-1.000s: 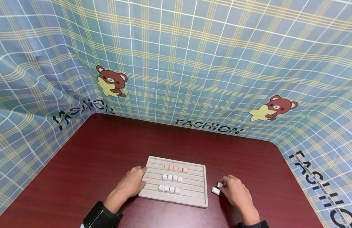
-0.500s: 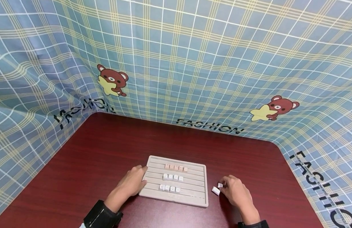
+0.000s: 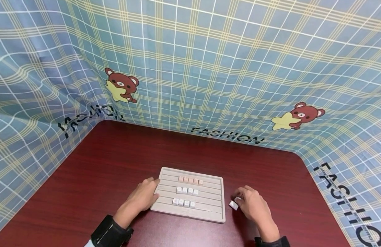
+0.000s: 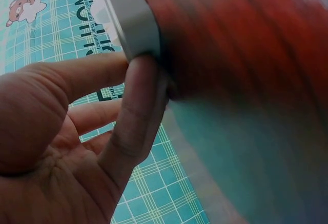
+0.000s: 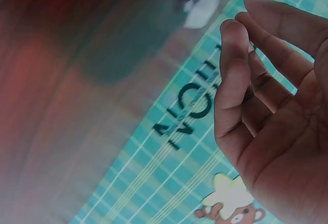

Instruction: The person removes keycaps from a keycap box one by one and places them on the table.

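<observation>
My left hand (image 3: 144, 195) grips the left edge of a beige grooved board (image 3: 206, 213), thumb on the near side. In the left wrist view the fingers bend against the board's corner (image 4: 141, 34). The board bears a row of pink keycaps (image 3: 191, 180) and two rows of white keycaps (image 3: 187, 190), their letters too small to read. To the right of the board, my right hand (image 3: 253, 204) reaches over a loose white keycap (image 3: 233, 205) and a second one partly hidden by its fingers. In the right wrist view its fingers are loosely bent, thumb tip apart, beside white keycaps (image 5: 202, 9).
The dark red table (image 3: 141, 147) has a glossy surface and a rounded far edge. Blue plaid cloth (image 3: 184, 85) with printed bears and lettering hangs round the left, far and right sides. Black bands (image 3: 111, 231) circle both wrists.
The right hand's fingers have shifted slightly left and forward, reaching over the loose keycaps. My left hand keeps its hold on the board. The view has tilted slightly.
</observation>
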`<state>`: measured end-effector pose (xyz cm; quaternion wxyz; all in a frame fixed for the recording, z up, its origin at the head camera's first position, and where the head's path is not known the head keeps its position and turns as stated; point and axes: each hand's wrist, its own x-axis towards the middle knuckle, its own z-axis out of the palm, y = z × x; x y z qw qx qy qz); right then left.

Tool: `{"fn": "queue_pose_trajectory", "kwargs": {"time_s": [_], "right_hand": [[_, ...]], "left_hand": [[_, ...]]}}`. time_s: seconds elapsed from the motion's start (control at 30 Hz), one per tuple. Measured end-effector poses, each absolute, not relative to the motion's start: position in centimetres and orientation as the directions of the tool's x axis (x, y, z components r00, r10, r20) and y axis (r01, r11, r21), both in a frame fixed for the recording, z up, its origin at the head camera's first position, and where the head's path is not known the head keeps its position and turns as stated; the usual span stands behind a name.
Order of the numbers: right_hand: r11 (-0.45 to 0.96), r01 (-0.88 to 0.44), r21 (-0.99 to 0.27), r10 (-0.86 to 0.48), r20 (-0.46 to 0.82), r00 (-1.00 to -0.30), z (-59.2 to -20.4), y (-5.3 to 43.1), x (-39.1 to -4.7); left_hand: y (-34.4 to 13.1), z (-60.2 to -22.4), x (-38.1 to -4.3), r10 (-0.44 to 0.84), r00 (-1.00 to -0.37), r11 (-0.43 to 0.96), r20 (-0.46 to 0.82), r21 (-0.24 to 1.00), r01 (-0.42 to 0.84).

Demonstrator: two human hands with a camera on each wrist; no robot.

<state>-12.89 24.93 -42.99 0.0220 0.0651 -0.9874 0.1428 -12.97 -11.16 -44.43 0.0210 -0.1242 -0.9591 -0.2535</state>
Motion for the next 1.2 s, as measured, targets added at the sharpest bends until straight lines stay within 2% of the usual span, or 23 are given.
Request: {"fn": "queue_pose_trajectory", "kwargs": {"time_s": [0.3, 0.8, 1.2], "right_hand": [[0.942, -0.226, -0.247, -0.206, 0.105, -0.973, -43.0, 21.2, -12.8], [0.875, -0.436, -0.212, -0.391, 0.221, -0.893, -43.6, 16.2, -12.3], [0.821, -0.536, -0.196, -0.493, 0.227, -0.84, -43.9, 14.2, -11.8]], "left_hand": [[-11.1, -44.4, -13.0, 0.23, -0.969, 0.845, 0.095, 0.474, 0.247], [-11.2, -44.3, -13.0, 0.229, -0.969, 0.85, 0.09, 0.467, 0.244], [-11.1, -44.3, -13.1, 0.235, -0.969, 0.848, 0.078, 0.47, 0.243]]}}
